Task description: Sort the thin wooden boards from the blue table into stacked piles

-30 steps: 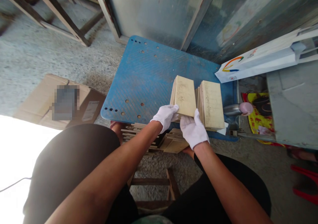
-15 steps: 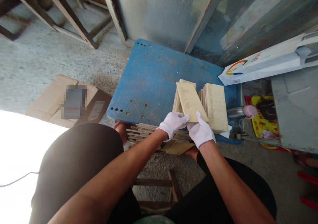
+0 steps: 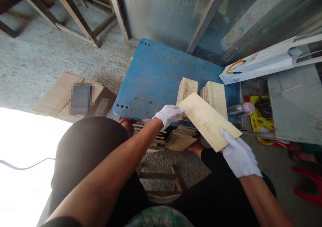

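A thin, pale wooden board with dark smudges is held tilted above the front edge of the blue tabletop. My right hand, in a white glove, grips its near right end, thumb on top and fingers underneath. At the opposite end my left hand, gloved too, has its fingers closed at the left corner. Behind the board stand two stacks of similar boards, a left stack and a right stack; the held board partly covers both.
More boards are piled low between my legs, under the table's front edge. At right are a metal flask with a pink cap, a white paper bag and a grey surface. A cardboard box sits on the floor at left.
The board has come off the left stack toward me and turned, its near end swinging right. My right hand moved right and down with it; my left hand shifted slightly left and up.
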`<action>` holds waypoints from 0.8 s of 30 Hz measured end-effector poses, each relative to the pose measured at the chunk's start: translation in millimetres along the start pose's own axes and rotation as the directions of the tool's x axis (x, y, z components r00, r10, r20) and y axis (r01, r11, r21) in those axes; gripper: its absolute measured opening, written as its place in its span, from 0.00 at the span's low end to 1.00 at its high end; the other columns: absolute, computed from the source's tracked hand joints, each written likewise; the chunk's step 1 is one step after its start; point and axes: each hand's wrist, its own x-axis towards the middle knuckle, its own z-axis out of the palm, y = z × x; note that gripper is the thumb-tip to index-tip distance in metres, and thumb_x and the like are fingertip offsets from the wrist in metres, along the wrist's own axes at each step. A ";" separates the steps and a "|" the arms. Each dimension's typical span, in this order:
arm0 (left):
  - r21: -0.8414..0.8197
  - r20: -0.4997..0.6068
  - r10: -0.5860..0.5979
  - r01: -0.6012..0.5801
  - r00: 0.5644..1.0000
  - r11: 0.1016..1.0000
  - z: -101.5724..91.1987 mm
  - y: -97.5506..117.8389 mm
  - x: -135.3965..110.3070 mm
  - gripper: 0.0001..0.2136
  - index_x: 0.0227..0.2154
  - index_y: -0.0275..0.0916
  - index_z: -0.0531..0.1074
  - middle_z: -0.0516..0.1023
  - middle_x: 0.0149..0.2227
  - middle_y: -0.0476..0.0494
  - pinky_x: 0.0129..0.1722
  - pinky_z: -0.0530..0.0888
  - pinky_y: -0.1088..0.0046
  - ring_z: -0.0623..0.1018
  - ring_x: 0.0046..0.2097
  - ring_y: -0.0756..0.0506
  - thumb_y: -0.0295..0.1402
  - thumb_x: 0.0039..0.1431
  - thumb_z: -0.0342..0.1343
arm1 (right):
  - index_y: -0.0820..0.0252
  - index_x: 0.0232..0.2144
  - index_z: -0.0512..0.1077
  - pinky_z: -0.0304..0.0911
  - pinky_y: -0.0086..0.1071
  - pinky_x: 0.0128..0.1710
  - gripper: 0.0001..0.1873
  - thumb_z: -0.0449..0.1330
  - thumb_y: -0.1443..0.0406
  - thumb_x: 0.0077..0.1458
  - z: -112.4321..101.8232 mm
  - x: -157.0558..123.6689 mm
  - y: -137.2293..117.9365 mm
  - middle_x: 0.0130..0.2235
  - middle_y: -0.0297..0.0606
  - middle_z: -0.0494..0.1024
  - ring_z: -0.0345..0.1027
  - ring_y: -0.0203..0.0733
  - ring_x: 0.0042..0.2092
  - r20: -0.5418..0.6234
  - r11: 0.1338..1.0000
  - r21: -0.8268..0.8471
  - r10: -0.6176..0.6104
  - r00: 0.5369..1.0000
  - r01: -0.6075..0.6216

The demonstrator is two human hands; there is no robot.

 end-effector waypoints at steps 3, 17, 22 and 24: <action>0.052 -0.023 -0.002 0.003 1.000 0.999 -0.1 -3.5 -0.3 0.07 0.26 0.33 0.74 0.72 0.21 0.47 0.28 0.68 0.76 0.69 0.22 0.53 0.31 0.57 0.59 | 0.58 0.45 0.75 0.68 0.40 0.54 0.28 0.70 0.57 0.39 -27.4 -15.5 3.4 0.50 0.43 0.77 0.71 0.52 0.53 0.032 0.981 0.162 0.102 0.994 -0.105; 0.222 -0.057 0.061 -0.047 0.996 0.974 -1.9 -17.6 1.8 0.10 0.20 0.36 0.70 0.68 0.18 0.50 0.24 0.65 0.78 0.67 0.21 0.53 0.31 0.55 0.58 | 0.57 0.39 0.76 0.63 0.40 0.38 0.20 0.49 0.53 0.63 1.9 -26.7 20.3 0.36 0.45 0.78 0.73 0.50 0.37 0.720 0.042 -0.694 0.034 0.693 0.719; 0.329 -0.090 0.083 -0.049 0.993 0.943 -6.9 -21.0 3.4 0.07 0.22 0.36 0.72 0.71 0.20 0.49 0.27 0.68 0.77 0.70 0.23 0.51 0.32 0.52 0.59 | 0.59 0.38 0.74 0.62 0.37 0.36 0.18 0.50 0.53 0.62 60.7 -22.9 41.5 0.38 0.45 0.79 0.74 0.51 0.38 0.749 -0.074 -0.643 0.147 0.646 0.763; 0.342 -0.091 0.082 -0.046 0.992 0.939 -9.0 -24.1 6.0 0.07 0.22 0.37 0.72 0.71 0.20 0.49 0.27 0.68 0.78 0.70 0.23 0.51 0.33 0.52 0.59 | 0.60 0.38 0.74 0.62 0.38 0.36 0.17 0.52 0.55 0.62 75.4 -17.3 48.8 0.38 0.47 0.79 0.75 0.52 0.38 0.747 -0.062 -0.644 0.161 0.645 0.762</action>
